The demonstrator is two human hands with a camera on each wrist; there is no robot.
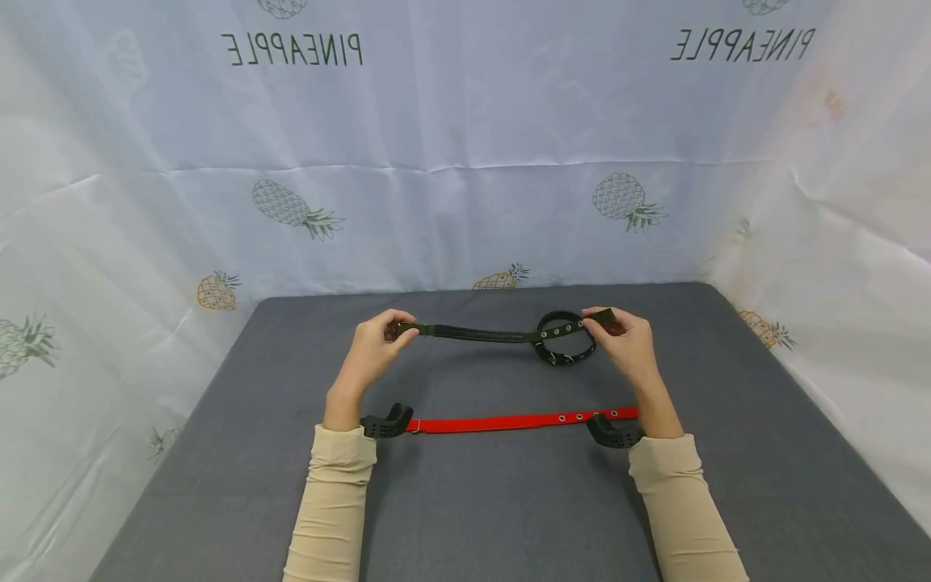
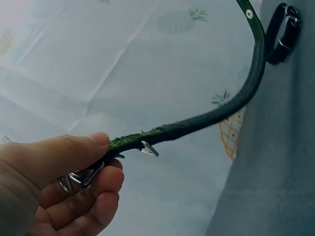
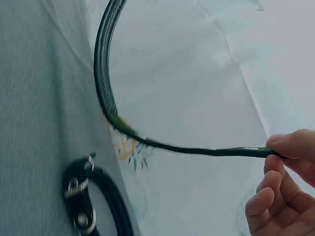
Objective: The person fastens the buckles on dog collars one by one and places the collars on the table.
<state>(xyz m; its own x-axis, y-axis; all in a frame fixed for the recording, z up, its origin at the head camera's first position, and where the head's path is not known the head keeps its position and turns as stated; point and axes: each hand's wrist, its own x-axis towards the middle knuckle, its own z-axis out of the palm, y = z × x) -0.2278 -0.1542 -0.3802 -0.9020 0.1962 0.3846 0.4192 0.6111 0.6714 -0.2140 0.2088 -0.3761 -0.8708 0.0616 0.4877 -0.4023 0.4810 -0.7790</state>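
Observation:
A dark green strap (image 1: 480, 334) with a braided-looking middle and metal eyelets is stretched between both hands above the table. The left hand (image 1: 373, 346) pinches its buckle end; in the left wrist view, the thumb and fingers of that hand (image 2: 74, 182) hold the strap (image 2: 197, 123) beside a metal buckle. At the eyelet end, the right hand (image 1: 627, 339) pinches the strap between thumb and finger, and the right wrist view shows this hand (image 3: 288, 187) on the strap's thin tip (image 3: 236, 152). Behind the strap, a black buckled collar (image 1: 556, 358) lies looped on the table.
A red strap (image 1: 487, 423) with eyelets lies across the grey table (image 1: 494, 509), nearer the person. Black curved pieces, seemingly worn at the wrists, show at the left wrist (image 1: 389, 422) and right wrist (image 1: 612, 434). A white pineapple-print curtain (image 1: 451, 226) hangs behind.

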